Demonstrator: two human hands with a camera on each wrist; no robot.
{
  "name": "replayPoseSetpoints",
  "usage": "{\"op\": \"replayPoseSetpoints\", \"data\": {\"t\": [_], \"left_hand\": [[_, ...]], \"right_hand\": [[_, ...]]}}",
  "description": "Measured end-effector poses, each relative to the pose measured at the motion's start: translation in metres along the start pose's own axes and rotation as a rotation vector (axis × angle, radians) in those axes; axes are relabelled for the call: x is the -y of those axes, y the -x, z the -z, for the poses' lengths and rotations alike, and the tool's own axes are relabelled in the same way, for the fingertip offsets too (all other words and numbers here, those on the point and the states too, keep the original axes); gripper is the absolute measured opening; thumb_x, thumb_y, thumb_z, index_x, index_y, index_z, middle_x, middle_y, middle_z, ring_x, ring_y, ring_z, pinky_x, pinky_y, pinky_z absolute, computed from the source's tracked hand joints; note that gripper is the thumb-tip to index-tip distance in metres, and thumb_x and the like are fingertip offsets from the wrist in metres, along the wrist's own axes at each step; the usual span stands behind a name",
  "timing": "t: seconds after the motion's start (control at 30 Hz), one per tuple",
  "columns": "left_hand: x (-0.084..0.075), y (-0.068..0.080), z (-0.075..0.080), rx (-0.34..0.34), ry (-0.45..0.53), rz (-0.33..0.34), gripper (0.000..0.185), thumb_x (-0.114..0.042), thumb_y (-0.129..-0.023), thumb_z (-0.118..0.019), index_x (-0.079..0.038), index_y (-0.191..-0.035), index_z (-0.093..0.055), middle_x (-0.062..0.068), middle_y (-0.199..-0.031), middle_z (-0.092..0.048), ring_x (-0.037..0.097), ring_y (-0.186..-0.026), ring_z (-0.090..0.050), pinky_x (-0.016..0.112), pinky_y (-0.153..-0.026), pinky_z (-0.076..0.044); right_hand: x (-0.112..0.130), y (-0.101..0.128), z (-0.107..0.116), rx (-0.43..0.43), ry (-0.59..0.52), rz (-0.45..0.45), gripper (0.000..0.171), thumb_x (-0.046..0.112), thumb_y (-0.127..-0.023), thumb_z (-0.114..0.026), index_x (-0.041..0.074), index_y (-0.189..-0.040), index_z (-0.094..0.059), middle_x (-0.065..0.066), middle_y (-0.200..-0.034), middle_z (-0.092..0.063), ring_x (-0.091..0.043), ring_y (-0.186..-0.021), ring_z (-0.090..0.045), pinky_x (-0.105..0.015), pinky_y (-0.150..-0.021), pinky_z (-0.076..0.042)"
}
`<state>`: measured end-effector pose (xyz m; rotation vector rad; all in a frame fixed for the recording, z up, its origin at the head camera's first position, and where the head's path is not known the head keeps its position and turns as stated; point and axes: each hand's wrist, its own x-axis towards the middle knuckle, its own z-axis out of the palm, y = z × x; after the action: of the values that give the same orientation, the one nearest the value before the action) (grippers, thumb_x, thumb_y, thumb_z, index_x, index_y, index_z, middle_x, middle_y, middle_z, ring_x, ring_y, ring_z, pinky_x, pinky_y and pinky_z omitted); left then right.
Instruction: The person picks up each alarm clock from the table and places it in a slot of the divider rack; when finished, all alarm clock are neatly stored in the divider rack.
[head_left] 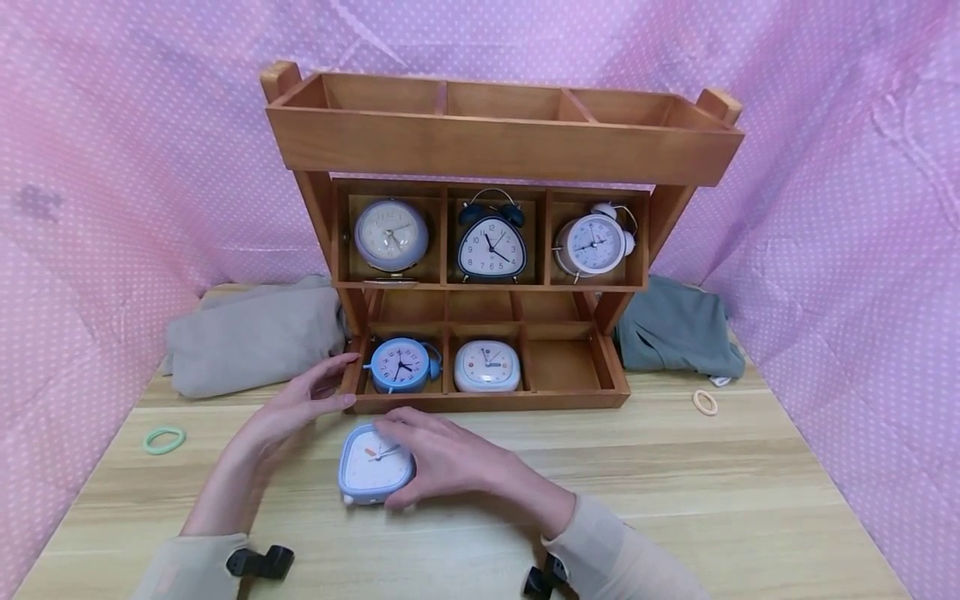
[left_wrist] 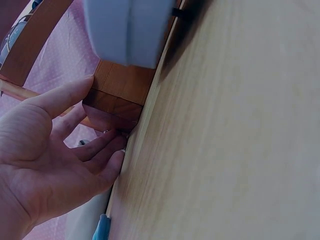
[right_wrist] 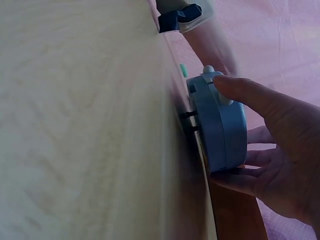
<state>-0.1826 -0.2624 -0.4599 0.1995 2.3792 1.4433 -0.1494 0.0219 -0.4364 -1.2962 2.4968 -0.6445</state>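
Gripping the clock (head_left: pixel 372 465), right hand (head_left: pixel 442 457) fingers curl; left hand (head_left: pixel 300 404) fingers spread against shelf edge (head_left: pixel 487 402).

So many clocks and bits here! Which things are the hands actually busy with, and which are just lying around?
In use:
right hand gripping pale blue square clock
left hand on wooden shelf

Lying about:
green ring
cream ring
beige cloth
grey-green cloth

light blue clock (head_left: pixel 372 463), pink dotted backdrop (head_left: pixel 847 233)

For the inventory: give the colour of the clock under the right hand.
Light blue alarm clock with a white face, clearest in the head view.
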Motion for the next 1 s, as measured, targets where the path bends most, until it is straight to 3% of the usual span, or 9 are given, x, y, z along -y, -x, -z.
{"op": "replayPoseSetpoints", "data": {"t": [0.23,0.5,0.73,1.0], "left_hand": [[-0.001,-0.001,0.001,-0.004,0.006,0.000,0.076,-0.037,-0.098,-0.069,-0.023,-0.162,-0.030,0.020,-0.171,-0.018,0.051,-0.156,-0.016,0.080,-0.116,-0.019],[-0.003,0.000,0.000,0.004,0.041,-0.019,0.076,-0.031,-0.099,-0.069,-0.018,-0.162,-0.029,0.024,-0.170,-0.018,0.052,-0.154,-0.019,0.075,-0.120,-0.020],[-0.001,0.001,-0.001,0.010,0.049,-0.014,0.077,-0.034,-0.099,-0.069,-0.019,-0.162,-0.028,0.023,-0.170,-0.017,0.052,-0.154,-0.020,0.075,-0.120,-0.021],[0.000,0.001,-0.001,0.012,0.074,-0.010,0.077,-0.034,-0.098,-0.069,-0.020,-0.162,-0.028,0.022,-0.171,-0.015,0.051,-0.154,-0.019,0.075,-0.120,-0.021]], "right_hand": [[-0.002,0.006,0.018,0.018,-0.058,0.034,0.092,0.051,-0.081,-0.084,0.019,-0.157,-0.042,-0.002,-0.156,-0.046,-0.010,-0.132,-0.055,-0.024,-0.111,-0.048],[-0.016,0.033,0.056,0.000,-0.053,-0.017,0.100,0.044,-0.076,-0.089,0.021,-0.160,-0.039,-0.006,-0.164,-0.039,-0.024,-0.143,-0.050,-0.043,-0.115,-0.048],[-0.050,0.071,0.098,-0.110,-0.085,0.007,0.097,0.032,-0.073,-0.093,0.017,-0.156,-0.044,-0.006,-0.160,-0.043,-0.025,-0.140,-0.050,-0.049,-0.111,-0.051],[-0.096,0.112,0.133,-0.219,0.007,-0.086,0.097,0.033,-0.071,-0.094,0.014,-0.154,-0.048,-0.008,-0.153,-0.049,-0.026,-0.132,-0.055,-0.052,-0.104,-0.054]]}}
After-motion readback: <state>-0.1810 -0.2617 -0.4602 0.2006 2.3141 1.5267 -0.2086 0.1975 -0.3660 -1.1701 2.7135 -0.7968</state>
